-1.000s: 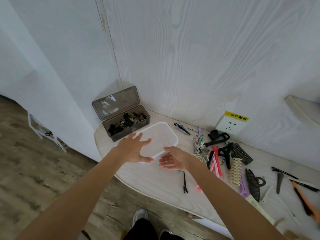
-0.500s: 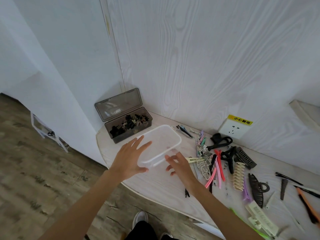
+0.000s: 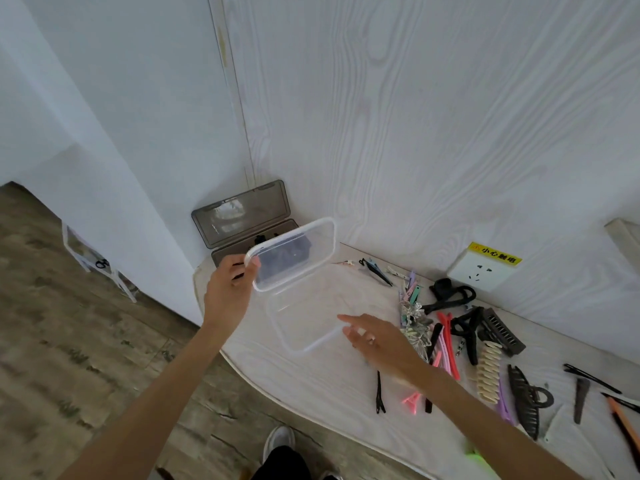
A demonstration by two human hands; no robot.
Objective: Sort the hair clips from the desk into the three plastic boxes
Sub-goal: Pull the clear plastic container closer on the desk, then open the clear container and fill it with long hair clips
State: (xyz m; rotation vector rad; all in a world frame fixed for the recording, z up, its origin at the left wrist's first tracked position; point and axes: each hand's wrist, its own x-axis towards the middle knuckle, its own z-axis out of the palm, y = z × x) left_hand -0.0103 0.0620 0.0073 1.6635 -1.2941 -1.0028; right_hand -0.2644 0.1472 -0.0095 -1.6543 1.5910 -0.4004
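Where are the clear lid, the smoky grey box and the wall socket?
clear lid (image 3: 294,259), head view, centre of the panel.
smoky grey box (image 3: 242,216), head view, on its raised lid.
wall socket (image 3: 479,273), head view, white faceplate.

grey box (image 3: 242,233): behind the lifted clear lid (image 3: 294,258); its lower half and contents show only as dark blurs through the plastic beyond the left fingers (image 3: 254,263).
clear box (image 3: 304,320): walls nearly vanish against the counter (image 3: 311,379); its right rim is covered by the right fingers (image 3: 349,322).
left fingers: only the thumb tip shows on the lid; the rest curl out of sight behind its edge.
hair clips (image 3: 446,337): pile right of the right fingers is tangled and partly under the wrist; single pieces cannot be told.
orange clip (image 3: 623,420): cut by the right edge.
green item (image 3: 474,455): blurred, half hidden by the right forearm.
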